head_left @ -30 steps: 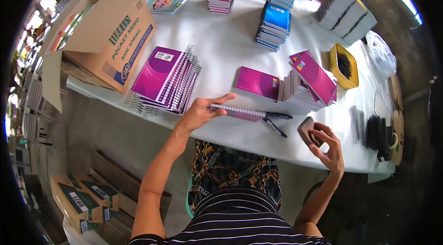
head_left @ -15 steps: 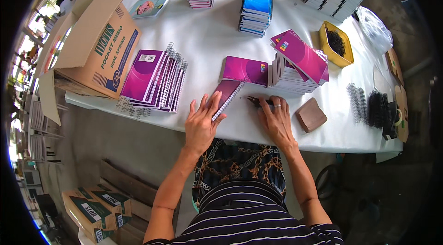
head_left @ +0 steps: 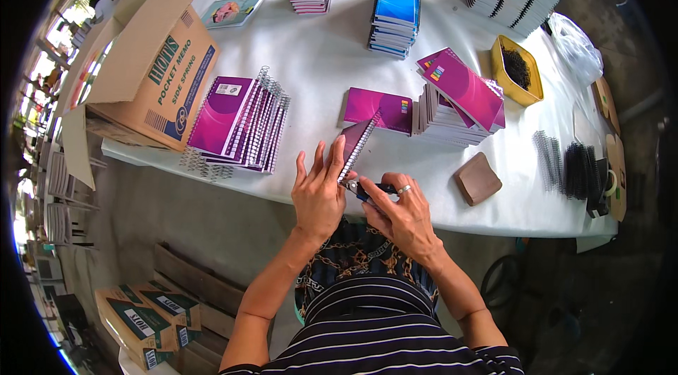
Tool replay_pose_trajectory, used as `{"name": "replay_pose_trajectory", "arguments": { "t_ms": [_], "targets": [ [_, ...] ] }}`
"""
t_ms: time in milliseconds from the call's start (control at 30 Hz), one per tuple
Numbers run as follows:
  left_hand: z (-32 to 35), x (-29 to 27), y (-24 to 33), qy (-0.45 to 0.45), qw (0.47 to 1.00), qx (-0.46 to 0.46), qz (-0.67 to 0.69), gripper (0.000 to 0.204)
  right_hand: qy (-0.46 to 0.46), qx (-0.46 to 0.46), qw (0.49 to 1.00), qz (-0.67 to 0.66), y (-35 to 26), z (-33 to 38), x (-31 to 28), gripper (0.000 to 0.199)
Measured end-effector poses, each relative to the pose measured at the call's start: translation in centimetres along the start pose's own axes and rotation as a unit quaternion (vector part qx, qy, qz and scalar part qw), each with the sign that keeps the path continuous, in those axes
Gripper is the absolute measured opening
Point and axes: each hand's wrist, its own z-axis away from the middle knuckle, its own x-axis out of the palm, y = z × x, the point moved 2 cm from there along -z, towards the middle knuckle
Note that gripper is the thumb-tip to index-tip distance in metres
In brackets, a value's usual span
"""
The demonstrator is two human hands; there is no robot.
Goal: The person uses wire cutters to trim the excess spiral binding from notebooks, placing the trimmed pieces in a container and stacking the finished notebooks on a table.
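And the right hand (head_left: 409, 222), closed round the pliers (head_left: 362, 191), has swung to the seven-o'clock end of the spiral notebook (head_left: 354, 135), spread-fingered left hand (head_left: 319, 195) steadying it, work seemingly centring there

At the table's (head_left: 314, 57) near side, a notebook (head_left: 359, 143) is between a notebook pile (head_left: 233, 121), left, and a block (head_left: 478, 179), right.

We have a white-covered tabletop (head_left: 311, 78) | left edge: open carton (head_left: 159, 89) | near edge, left part: piled purple notebooks (head_left: 222, 117) | near edge, right part: brown block (head_left: 478, 179) | toward far edge: blue notebook stacks (head_left: 395, 9) | toward right edge: yellow tray (head_left: 519, 94) | near-right corner: black coils (head_left: 579, 167)
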Motion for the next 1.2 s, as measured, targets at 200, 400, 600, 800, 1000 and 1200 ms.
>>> {"name": "replay_pose_trajectory", "arguments": {
  "t_ms": [200,400,600,800,1000,1200],
  "targets": [
    [-0.3,-0.3,-0.3,0.013,1.0,0.008,-0.02,0.074,-0.1,0.107,0.978,-0.15,0.2,-1.2,-0.4,0.032],
    [-1.0,-3.6,0.4,0.036,0.992,0.065,-0.101,0.061,-0.258,0.228,0.838,-0.424,0.8,-3.6,-2.4,0.032],
    [-5.2,-13.2,-3.2,0.146,0.969,0.102,-0.169,0.063,-0.128,0.133,0.977,-0.105,6.5,-2.0,-1.0,0.027],
    [-3.9,-15.4,-11.6,-0.142,0.969,-0.029,-0.2,0.074,-0.071,0.016,0.995,0.074,6.3,-2.5,0.7,0.039],
    [-4.1,-14.1,-7.2,-0.001,0.983,0.064,-0.174,0.077,-0.016,-0.037,0.991,0.128,10.9,-7.5,6.2,0.031],
    [-0.5,-9.5,-4.2,0.028,0.991,0.119,-0.06,0.07,-0.095,-0.111,0.959,0.242,10.0,-6.9,6.8,0.029]
  ]
}}
